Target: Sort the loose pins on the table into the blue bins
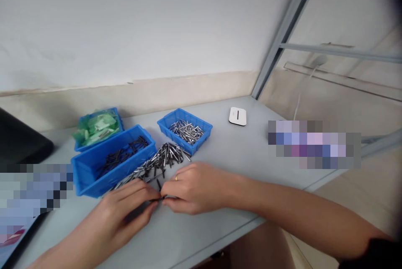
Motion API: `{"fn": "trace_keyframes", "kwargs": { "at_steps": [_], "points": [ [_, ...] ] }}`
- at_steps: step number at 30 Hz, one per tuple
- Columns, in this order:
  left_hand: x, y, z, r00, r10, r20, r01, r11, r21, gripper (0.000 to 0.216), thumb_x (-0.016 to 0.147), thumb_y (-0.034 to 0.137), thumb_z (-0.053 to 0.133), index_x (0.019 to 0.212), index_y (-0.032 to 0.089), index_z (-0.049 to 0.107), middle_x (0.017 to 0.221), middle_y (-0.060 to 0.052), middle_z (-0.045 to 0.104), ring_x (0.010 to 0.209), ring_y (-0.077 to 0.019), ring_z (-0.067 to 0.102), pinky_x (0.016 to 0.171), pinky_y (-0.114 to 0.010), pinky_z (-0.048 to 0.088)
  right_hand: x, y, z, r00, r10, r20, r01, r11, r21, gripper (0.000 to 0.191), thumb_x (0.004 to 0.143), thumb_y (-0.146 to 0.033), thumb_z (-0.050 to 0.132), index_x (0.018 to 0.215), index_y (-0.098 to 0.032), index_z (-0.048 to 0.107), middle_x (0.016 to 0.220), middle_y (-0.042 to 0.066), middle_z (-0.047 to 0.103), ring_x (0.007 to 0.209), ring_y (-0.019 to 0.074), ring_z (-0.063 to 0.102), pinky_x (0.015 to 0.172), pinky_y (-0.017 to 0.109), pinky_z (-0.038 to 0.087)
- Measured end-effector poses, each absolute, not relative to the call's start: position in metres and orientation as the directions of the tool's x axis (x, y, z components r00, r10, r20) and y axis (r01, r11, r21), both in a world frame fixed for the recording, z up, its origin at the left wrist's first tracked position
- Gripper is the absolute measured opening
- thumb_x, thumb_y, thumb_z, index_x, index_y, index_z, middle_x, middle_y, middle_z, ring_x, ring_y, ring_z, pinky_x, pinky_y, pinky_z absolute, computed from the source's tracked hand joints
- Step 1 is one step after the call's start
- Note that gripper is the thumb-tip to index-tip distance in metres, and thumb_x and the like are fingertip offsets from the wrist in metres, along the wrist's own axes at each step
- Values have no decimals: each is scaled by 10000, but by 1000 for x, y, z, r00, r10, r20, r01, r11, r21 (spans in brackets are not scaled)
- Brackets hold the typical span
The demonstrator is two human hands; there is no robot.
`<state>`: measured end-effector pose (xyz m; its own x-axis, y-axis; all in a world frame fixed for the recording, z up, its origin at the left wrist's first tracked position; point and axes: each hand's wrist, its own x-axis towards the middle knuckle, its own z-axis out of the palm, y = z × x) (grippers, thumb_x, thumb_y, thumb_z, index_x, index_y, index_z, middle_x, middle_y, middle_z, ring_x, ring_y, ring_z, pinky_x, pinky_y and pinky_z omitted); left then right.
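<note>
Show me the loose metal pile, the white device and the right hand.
Loose metal pile (165, 155): head view, on its thickest part.
White device (238, 116): head view, middle of its top.
Right hand (197, 187): head view, back of the hand.

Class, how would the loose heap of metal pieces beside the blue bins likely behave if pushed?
The heap would probably spread rather than slide as one, since its slim pieces lie loose and crisscrossed. Single pieces might roll, as they look rod-like. They are likely stiff, judging by their straight shape and metallic shine.
</note>
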<state>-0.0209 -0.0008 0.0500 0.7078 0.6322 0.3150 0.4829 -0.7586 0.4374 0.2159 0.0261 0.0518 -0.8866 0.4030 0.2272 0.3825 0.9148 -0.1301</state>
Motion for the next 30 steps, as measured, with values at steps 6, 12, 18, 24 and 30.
{"fn": "trace_keyframes", "kwargs": {
  "at_steps": [6, 12, 18, 24, 30],
  "points": [
    [-23, 1, 50, 729, 607, 316, 473, -780, 409, 185, 951, 183, 571, 1074, 298, 647, 890, 28, 733, 781, -148, 719, 697, -181, 570, 216, 27, 50, -888, 405, 220, 387, 914, -122, 276, 1028, -388, 437, 935, -201, 617, 742, -6, 684, 720, 147, 631, 567, 294, 349],
    [-22, 0, 51, 734, 604, 312, 477, -784, 397, 172, 957, 184, 567, 1074, 285, 643, 896, 27, 732, 778, -146, 718, 697, -183, 576, 216, 27, 50, -887, 410, 213, 389, 911, -134, 262, 1029, -384, 445, 945, -203, 615, 763, -10, 691, 722, 143, 633, 558, 302, 328],
    [-20, 0, 49, 732, 599, 324, 460, -786, 414, 177, 961, 180, 552, 1071, 285, 644, 874, 32, 717, 763, -136, 709, 692, -169, 556, 215, 26, 50, -894, 396, 211, 377, 918, -125, 275, 1031, -384, 429, 934, -201, 610, 771, -9, 693, 731, 143, 637, 561, 303, 330],
    [-20, -5, 48, 670, 681, 294, 504, -709, 494, 150, 983, 241, 537, 1014, 285, 677, 851, 27, 696, 760, -137, 678, 690, -184, 526, 215, 27, 49, -892, 396, 216, 376, 917, -132, 271, 1029, -386, 436, 918, -205, 604, 764, -14, 689, 731, 142, 636, 571, 298, 339],
    [-20, -4, 49, 700, 658, 279, 491, -727, 480, 132, 963, 222, 580, 1026, 276, 683, 872, 25, 711, 771, -142, 687, 699, -178, 538, 215, 27, 49, -888, 404, 218, 384, 914, -128, 263, 1023, -388, 452, 911, -206, 606, 763, -18, 688, 717, 139, 631, 559, 297, 337]
  ]
}}
